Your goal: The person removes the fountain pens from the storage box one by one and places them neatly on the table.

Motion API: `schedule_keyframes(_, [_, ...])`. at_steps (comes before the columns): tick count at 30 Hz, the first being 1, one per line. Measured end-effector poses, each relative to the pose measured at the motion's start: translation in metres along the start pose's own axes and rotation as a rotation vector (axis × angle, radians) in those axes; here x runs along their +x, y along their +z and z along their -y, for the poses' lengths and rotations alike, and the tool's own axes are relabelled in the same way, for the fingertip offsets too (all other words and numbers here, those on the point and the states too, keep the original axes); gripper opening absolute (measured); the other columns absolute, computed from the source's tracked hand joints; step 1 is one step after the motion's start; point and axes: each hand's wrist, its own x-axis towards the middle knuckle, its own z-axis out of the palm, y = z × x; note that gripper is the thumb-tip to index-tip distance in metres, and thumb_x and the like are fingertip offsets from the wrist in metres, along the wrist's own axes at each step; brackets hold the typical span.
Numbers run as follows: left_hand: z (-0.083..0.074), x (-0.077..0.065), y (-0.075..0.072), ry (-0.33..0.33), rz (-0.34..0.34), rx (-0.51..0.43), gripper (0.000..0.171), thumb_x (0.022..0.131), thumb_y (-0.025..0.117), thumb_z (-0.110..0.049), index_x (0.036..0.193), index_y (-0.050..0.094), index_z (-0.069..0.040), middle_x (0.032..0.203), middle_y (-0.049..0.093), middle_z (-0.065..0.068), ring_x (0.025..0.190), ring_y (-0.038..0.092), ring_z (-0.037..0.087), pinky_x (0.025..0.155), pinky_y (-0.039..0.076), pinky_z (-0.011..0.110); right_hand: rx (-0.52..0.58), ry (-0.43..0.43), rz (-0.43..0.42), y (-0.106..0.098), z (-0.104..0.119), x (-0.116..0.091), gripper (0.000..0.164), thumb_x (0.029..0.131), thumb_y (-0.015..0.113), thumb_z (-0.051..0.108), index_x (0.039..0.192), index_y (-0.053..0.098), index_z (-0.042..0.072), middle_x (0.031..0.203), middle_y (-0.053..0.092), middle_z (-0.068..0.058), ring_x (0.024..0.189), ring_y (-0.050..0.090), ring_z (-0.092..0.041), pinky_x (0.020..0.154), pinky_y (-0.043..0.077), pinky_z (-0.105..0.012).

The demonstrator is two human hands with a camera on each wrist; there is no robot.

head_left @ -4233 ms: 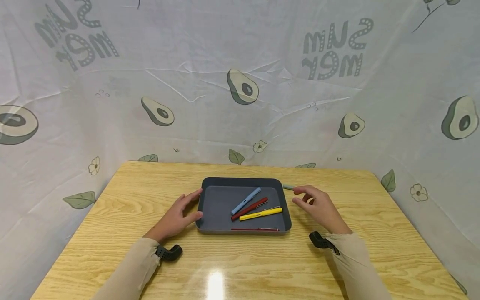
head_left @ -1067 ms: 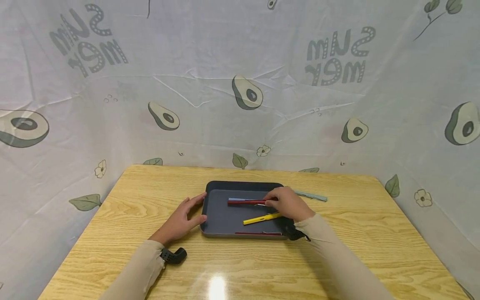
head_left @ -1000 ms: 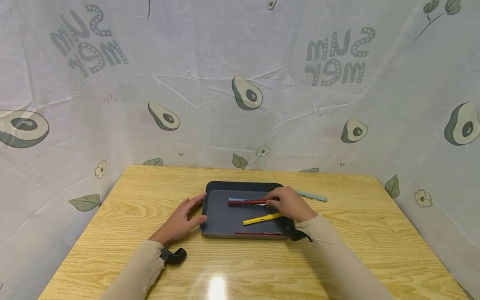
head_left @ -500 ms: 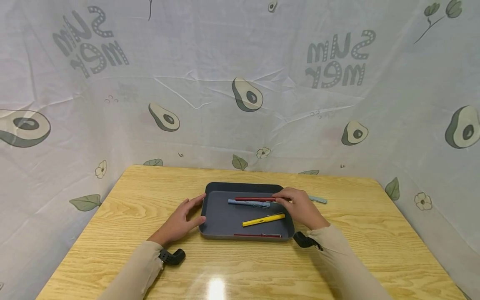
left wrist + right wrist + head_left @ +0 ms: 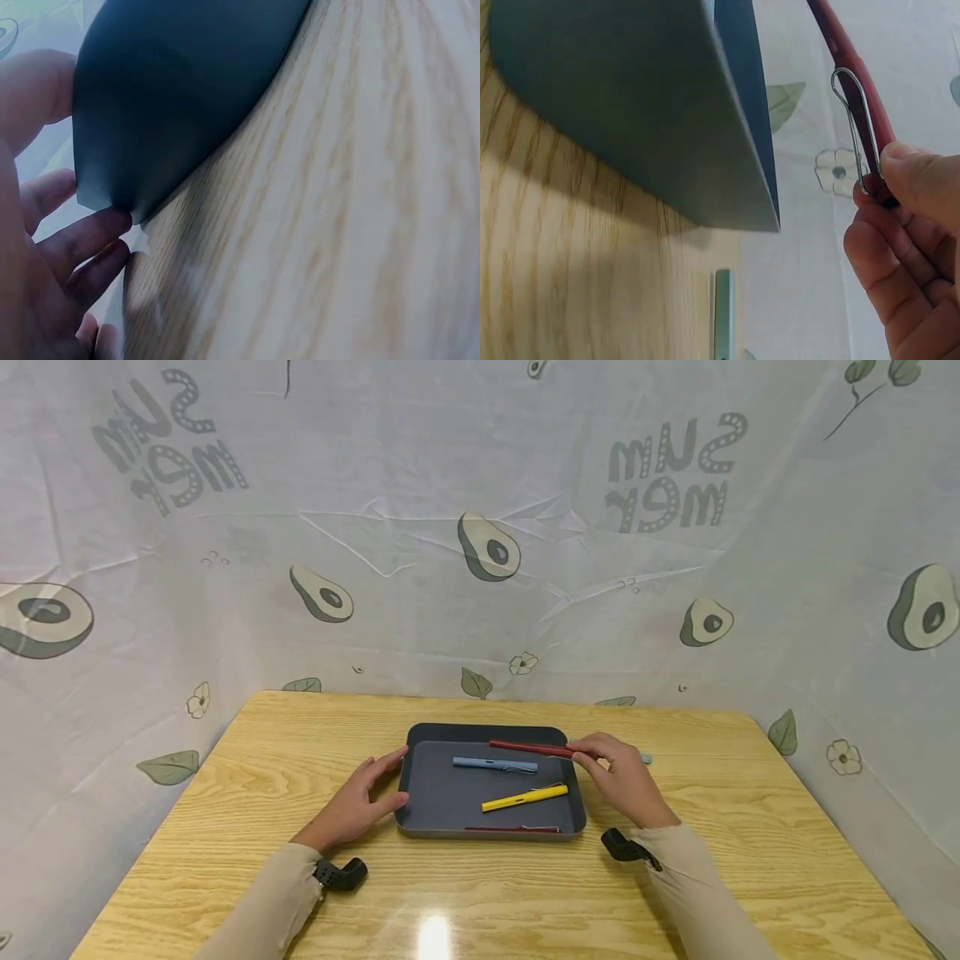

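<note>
Wood table (image 5: 525,893) carries a grey tray (image 5: 435,793). Left hand (image 5: 360,802), fingers spread, touches the tray's left edge. Right hand (image 5: 622,777) pinches a red pen (image 5: 528,747) near its clip end, thumb against fingers, pen raised over the tray's far right part. Blue pen (image 5: 495,765) and yellow pen (image 5: 525,797) lie in the tray, nearer. Red pen likely light, stiff, smooth enough to slip; best held around the middle, off the thin wire clip (image 5: 868,112), which could bend.
</note>
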Motion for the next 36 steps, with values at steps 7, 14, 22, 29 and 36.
schedule_keyframes(7, [0.001,0.001,0.003,0.039,-0.016,0.052,0.076,0.099,0.071,-0.034,0.163,0.035,-0.017,0.16,0.046,0.011,0.15,0.038,0.035,0.126,-0.001,0.063,0.012,0.046,-0.07,-0.007,-0.008,-0.011,0.015,0.096,0.073,0.009,0.11,0.078,0.013,0.099,0.074,0.003,0.088,0.069,-0.014,0.071,0.054,-0.027])
schedule_keyframes(14, [0.001,0.001,0.006,0.038,-0.026,0.151,0.081,0.098,0.071,-0.039,0.165,0.03,-0.019,0.159,0.047,0.01,0.147,0.042,0.034,0.124,-0.005,0.066,0.029,0.005,-0.121,-0.014,-0.016,-0.013,0.016,0.096,0.072,0.004,0.109,0.078,0.012,0.097,0.074,0.001,0.083,0.066,-0.011,0.068,0.049,-0.021])
schedule_keyframes(22, [-0.001,-0.002,0.005,0.048,-0.026,0.15,0.08,0.099,0.07,-0.039,0.164,0.032,-0.014,0.159,0.045,0.013,0.142,0.05,0.036,0.124,-0.001,0.067,-0.012,0.02,-0.155,-0.026,-0.024,-0.016,0.017,0.097,0.071,0.004,0.112,0.076,0.011,0.102,0.073,-0.001,0.088,0.063,-0.008,0.074,0.05,-0.015])
schedule_keyframes(29, [-0.001,-0.001,0.004,0.038,-0.025,0.159,0.08,0.099,0.07,-0.039,0.165,0.03,-0.015,0.159,0.046,0.012,0.142,0.05,0.034,0.125,0.0,0.064,-0.01,0.006,-0.17,-0.029,-0.029,-0.016,0.016,0.099,0.069,0.004,0.112,0.075,0.01,0.102,0.072,-0.003,0.089,0.063,-0.012,0.074,0.049,-0.014])
schedule_keyframes(36, [-0.001,-0.001,0.007,0.042,-0.036,0.157,0.083,0.098,0.071,-0.038,0.165,0.029,-0.013,0.155,0.05,0.013,0.14,0.051,0.035,0.125,0.002,0.065,-0.006,0.022,-0.163,-0.029,-0.032,-0.019,0.016,0.098,0.071,0.004,0.111,0.075,0.011,0.099,0.07,0.0,0.086,0.06,-0.008,0.073,0.048,-0.015])
